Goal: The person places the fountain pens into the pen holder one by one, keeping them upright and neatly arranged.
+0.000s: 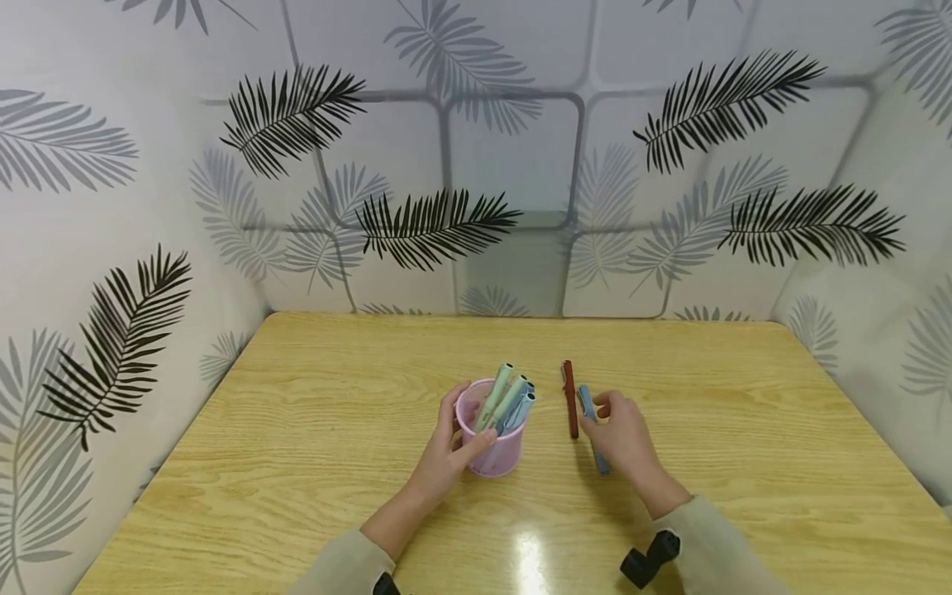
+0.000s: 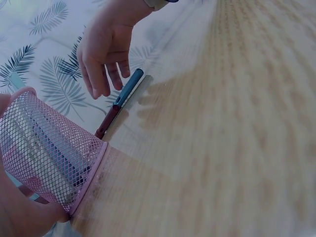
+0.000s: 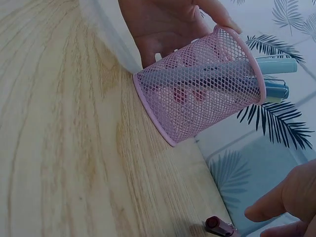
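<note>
My left hand (image 1: 449,454) grips a pink mesh pen cup (image 1: 497,459) that stands on the table, thumb at its near side and fingers round the left. Several pens (image 1: 504,397), green and blue, lean in the cup with their capped ends above the rim. To the right a blue pen (image 2: 129,89) lies on the wood. Over it hovers my right hand (image 2: 106,49), fingers loosely bent and apart from the pen in the left wrist view. A dark red pen (image 1: 570,401) lies just left of the blue one, its end showing low in the right wrist view.
The light wooden table (image 1: 357,355) meets a wall covering with a leaf print (image 1: 513,273) at the back and sides. A black device (image 1: 650,559) sits at my right cuff.
</note>
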Demonstrator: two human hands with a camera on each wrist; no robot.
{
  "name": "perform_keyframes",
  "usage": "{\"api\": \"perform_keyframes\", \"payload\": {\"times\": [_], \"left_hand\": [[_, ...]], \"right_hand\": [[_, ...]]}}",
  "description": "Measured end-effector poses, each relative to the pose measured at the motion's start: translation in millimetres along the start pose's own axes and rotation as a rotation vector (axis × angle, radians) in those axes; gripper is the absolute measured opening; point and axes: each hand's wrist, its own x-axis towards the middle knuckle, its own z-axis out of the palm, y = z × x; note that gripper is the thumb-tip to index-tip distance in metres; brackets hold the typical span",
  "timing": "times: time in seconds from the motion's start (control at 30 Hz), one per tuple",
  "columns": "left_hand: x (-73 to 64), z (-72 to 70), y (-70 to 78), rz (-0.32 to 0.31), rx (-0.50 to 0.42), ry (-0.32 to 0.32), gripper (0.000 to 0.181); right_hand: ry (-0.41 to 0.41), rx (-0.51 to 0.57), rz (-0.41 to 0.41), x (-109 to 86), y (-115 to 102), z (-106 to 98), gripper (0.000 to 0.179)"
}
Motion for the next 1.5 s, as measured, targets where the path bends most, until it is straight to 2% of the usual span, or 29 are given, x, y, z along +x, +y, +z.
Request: {"api": "perform_keyframes", "payload": {"times": [0.17,0.63,1.0,1.5], "left_hand": [[-0.3,-0.5,-1.3,-0.001,-0.001,-0.002,0.069],[-0.3,-1.6,-3.1,-0.008,-0.003,-0.01,0.068],[-0.3,-1.0,-2.4,-0.003,-0.001,-0.011,0.068],[0.2,-1.3,-0.4,-0.015,0.006,-0.004,0.069]], "right_hand": [[-0.03,-0.045,0.014,1.0,5.7,3.0,0.037],[-0.094,-0.067,0.072,10.1,13.4,5.1,0.031],[-0.098,-0.108,0.087,12.7,16.3,6.6,0.032],[-0.07,-0.026,0.099,9.1,13.1,-0.1,0.034]]}}
